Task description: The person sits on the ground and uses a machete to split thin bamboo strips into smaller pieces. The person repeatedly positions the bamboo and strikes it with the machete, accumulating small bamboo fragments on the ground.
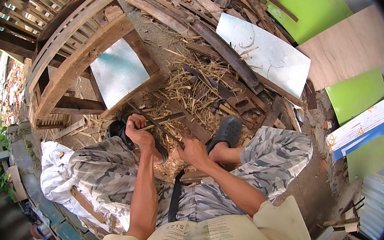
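My left hand [138, 130] is closed round one end of a narrow wooden strip [169, 118], pale along one edge and dark on the other. My right hand [193, 151] grips the near end of a long, dark, narrow knife [157, 124]. Its blade points away to the upper left and crosses the strip just ahead of my left fingers. Whether the edge touches the strip I cannot tell. Both hands are low between my knees, above ground strewn with pale shavings [181, 88]. A dark clog [227, 132] is on my right foot.
A slatted wooden frame [85, 58] with a pale metal sheet [120, 74] stands at the left. Beyond the shavings lie piled planks [166, 15] and a white sheet [265, 55]. Green panels [355, 96] and a plywood board [347, 45] lie at the right. A white sack [56, 171] is by my left thigh.
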Demonstrator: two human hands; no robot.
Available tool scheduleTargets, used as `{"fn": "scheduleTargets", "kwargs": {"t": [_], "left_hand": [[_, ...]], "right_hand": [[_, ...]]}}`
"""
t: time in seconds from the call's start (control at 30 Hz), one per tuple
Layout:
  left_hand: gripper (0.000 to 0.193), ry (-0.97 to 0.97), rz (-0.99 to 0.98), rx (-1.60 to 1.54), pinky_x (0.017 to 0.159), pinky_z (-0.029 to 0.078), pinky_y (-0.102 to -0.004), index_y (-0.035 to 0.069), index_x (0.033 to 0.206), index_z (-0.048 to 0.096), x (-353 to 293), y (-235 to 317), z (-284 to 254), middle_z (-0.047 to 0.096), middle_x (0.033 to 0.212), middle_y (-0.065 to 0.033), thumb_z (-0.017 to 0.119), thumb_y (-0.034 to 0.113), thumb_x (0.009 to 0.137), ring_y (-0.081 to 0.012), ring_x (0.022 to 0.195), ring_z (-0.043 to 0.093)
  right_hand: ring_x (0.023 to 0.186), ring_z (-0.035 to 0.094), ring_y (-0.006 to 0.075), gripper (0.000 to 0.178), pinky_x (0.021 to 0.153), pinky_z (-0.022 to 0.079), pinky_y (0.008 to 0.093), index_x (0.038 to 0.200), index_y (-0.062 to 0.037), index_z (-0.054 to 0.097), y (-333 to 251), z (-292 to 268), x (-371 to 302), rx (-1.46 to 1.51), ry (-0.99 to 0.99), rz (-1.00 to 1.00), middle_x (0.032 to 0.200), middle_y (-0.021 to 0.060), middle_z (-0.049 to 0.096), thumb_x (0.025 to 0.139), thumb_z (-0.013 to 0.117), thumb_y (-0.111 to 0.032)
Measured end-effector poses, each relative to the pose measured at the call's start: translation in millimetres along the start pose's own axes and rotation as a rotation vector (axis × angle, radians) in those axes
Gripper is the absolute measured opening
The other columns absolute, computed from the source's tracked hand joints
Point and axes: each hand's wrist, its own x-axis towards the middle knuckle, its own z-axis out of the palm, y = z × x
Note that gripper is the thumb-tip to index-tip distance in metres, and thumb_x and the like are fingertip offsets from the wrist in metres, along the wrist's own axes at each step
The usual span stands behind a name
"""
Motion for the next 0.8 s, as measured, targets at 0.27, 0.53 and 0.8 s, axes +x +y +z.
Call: {"fn": "scheduleTargets", "kwargs": {"t": [0.27, 0.53, 0.8], "left_hand": [[0.032, 0.018, -0.008, 0.043, 0.055, 0.026, -0.0298, 0.010, 0.068, 0.027, 5, 0, 3, 0.030, 0.063, -0.0031, 0.028, 0.021, 0.098, -0.0133, 0.059, 0.027], [0.034, 0.017, 0.013, 0.105, 0.054, 0.026, -0.0301, 0.009, 0.067, 0.028, 14, -3, 8, 0.031, 0.061, -0.0038, 0.026, 0.019, 0.099, -0.0131, 0.058, 0.027], [0.044, 0.000, 0.025, 0.065, 0.053, 0.022, -0.0306, 0.008, 0.066, 0.028, 0, -1, 28, 0.031, 0.062, -0.0025, 0.032, 0.034, 0.102, -0.0118, 0.057, 0.024]], "right_hand": [[0.078, 0.066, 0.0452, 0.034, 0.075, 0.054, 0.0497, 0.098, 0.0033, 0.070, 24, 17, 12, -0.020, 0.069, 0.015, 0.081, 0.0288, 0.067, 0.082, 0.064, -0.026], [0.081, 0.067, 0.0455, 0.034, 0.074, 0.053, 0.0519, 0.093, 0.0060, 0.070, 38, 13, 24, -0.076, 0.024, 0.150, 0.081, 0.0301, 0.067, 0.082, 0.065, -0.026], [0.078, 0.065, 0.0485, 0.033, 0.073, 0.052, 0.0542, 0.100, 0.0003, 0.069, 76, 19, 36, -0.065, -0.034, 0.256, 0.076, 0.0308, 0.065, 0.083, 0.064, -0.027]]}}
